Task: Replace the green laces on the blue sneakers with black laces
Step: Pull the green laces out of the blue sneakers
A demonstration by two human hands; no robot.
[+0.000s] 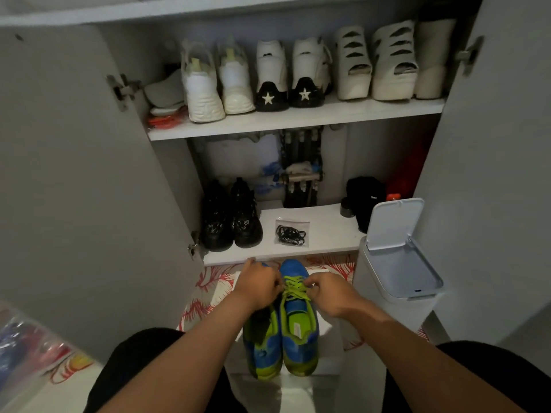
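Two blue sneakers [299, 323] sit side by side, touching, on a white surface [328, 368] between the person's knees. Long axes run near-to-far: toes point away at the cupboard, heels toward the person, openings up. Lime soles and linings.

Green laces [293, 287] are still threaded on the right-side shoe, crossing over the tongue near the toe end. Left hand [258, 284] fingers are curled, pinching the laces from the left; that hand hides the other shoe's front. Right hand [329, 291] fingers are curled, pinching the laces from the right.

Red-and-white patterned mat [208, 281] lies under the white surface. Just beyond the toes is the lower shelf [328, 231]: black laces [291, 234] bundled in a clear zip bag, flat, centre; pair of black shoes [232, 219] to its left. White bin [396, 263] stands right of the sneakers, lid up. Upper shelf [298, 118] holds a row of white shoes, heels out. Both cupboard doors are open.
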